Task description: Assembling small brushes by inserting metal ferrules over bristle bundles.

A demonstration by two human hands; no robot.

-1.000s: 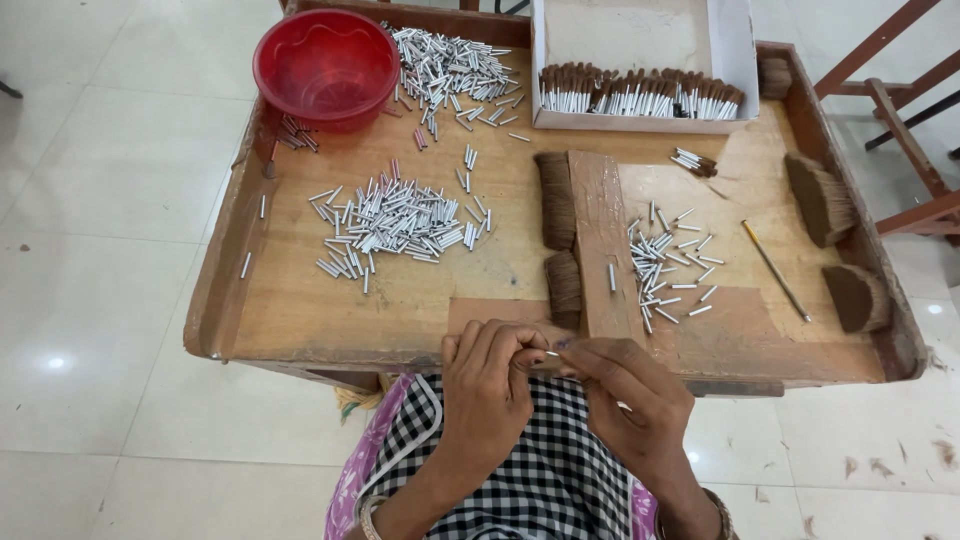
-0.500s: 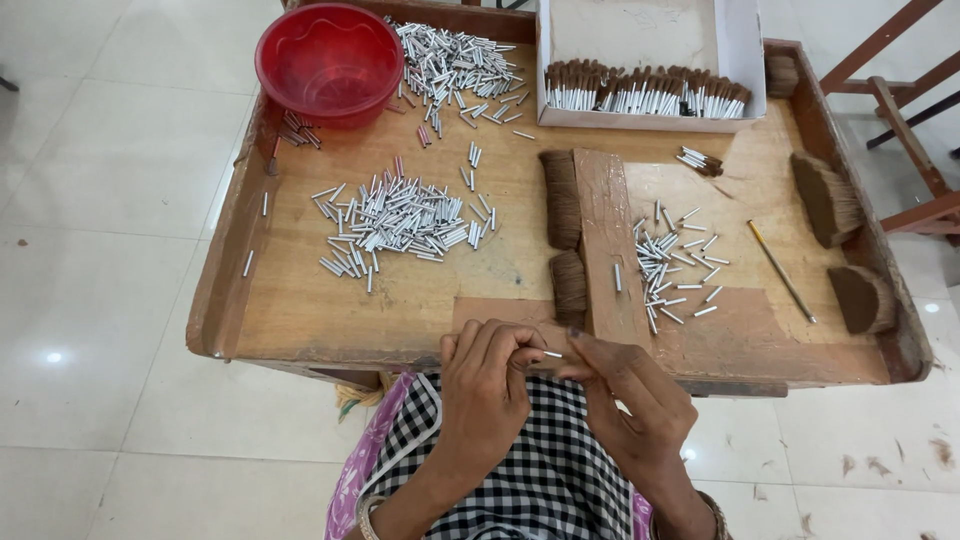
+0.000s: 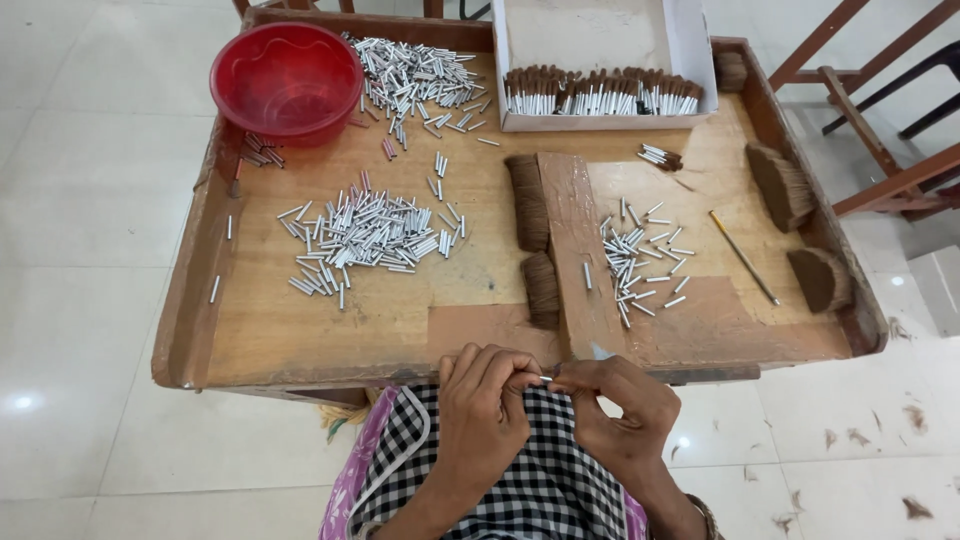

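My left hand (image 3: 483,410) and my right hand (image 3: 617,405) meet over my checked lap, just below the near edge of the wooden tray table (image 3: 300,340). Between their fingertips they pinch one small silver metal tube (image 3: 544,378), held level. On the table lies a big pile of the same tubes (image 3: 365,238) left of centre, and a smaller scatter (image 3: 638,262) to the right. Brown hair tufts (image 3: 530,203) lie beside an upright wooden block (image 3: 580,250).
A red plastic bowl (image 3: 286,80) stands at the far left corner, beside another heap of tubes (image 3: 415,75). A white box (image 3: 600,60) at the back holds a row of finished tufted tubes. More brown tufts (image 3: 782,185) and a thin stick (image 3: 744,258) lie at the right. Wooden chair frames stand beyond the right edge.
Both hands stay joined on the small tube over my lap; the fingers shift only slightly. The view has tilted a little, nothing on the table has moved.
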